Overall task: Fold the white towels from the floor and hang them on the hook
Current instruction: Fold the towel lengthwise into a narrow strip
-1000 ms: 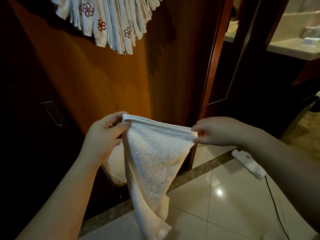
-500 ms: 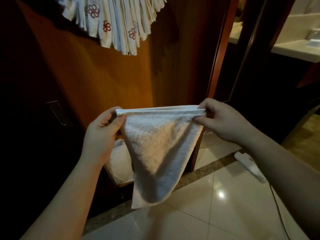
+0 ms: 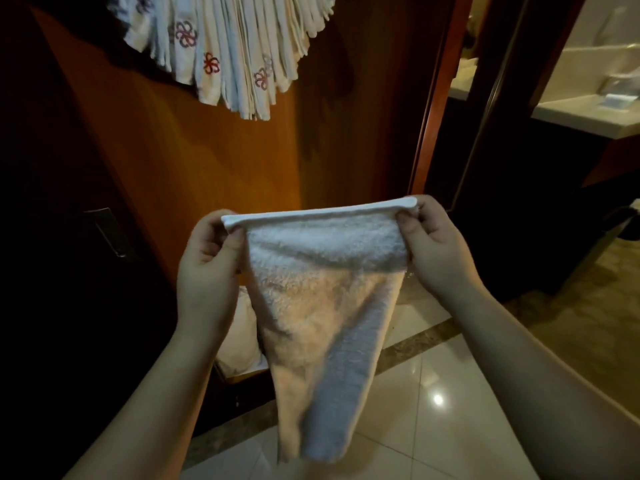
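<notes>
Glossy floor tiles [image 3: 460, 403] lie nearest. Above them, left hand [image 3: 207, 271] at 9 o'clock and right hand [image 3: 433, 247] at 3 pinch the white towel [image 3: 322, 306] by its hem; hem level, long axis vertical, tip toward 6. Hung towels [image 3: 225, 46] fan out at 12 on the wooden wall.

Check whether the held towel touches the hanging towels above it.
Apart. The head view shows bare wooden panel between the held towel and the hanging towels.
</notes>
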`<state>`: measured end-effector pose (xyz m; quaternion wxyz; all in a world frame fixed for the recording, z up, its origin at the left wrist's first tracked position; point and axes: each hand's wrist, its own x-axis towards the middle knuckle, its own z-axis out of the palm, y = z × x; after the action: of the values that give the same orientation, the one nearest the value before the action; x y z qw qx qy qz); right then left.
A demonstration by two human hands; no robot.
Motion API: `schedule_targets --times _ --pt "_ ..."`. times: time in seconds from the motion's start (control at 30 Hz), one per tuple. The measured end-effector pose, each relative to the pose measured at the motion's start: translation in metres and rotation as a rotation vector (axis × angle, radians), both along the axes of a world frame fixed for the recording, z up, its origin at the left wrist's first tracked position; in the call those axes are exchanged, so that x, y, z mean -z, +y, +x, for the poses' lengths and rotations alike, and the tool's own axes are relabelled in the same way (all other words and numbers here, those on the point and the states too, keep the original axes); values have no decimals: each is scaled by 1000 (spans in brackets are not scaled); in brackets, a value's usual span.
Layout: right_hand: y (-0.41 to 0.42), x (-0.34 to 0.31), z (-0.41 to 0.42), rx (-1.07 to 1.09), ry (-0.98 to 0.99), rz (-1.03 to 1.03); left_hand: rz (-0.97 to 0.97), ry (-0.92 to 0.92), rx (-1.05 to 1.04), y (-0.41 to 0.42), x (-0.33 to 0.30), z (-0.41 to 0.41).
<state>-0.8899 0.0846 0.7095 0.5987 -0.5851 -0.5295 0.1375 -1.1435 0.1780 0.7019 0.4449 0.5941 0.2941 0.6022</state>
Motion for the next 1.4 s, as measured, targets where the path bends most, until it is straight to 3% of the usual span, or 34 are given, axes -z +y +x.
schedule_targets --times 0.17,0.23,0.37,0.47,0.93,1.13,1.27,1.4 --pt "-1 -4 -10 72 58 121 113 16 -54 -13 -6 6" --pt "-3 -8 -4 -70 143 43 108 -6 -45 -14 -8 5" --pt "-5 -9 10 -576 491 -265 96 -19 -12 -15 -9 5" --pt "-8 -6 16 -708 557 -415 69 -10 34 -17 -8 3" --pt "-10 -13 -8 -832 839 -222 45 -157 181 -33 -12 -19" --pt "-5 -16 -16 -763 919 -241 -197 -171 308 -17 -8 -24" --pt "2 -7 -14 -785 942 -291 -480 -9 537 -10 5 -23" --pt "13 17 1 -722 987 -359 -575 31 461 -2 26 -18"
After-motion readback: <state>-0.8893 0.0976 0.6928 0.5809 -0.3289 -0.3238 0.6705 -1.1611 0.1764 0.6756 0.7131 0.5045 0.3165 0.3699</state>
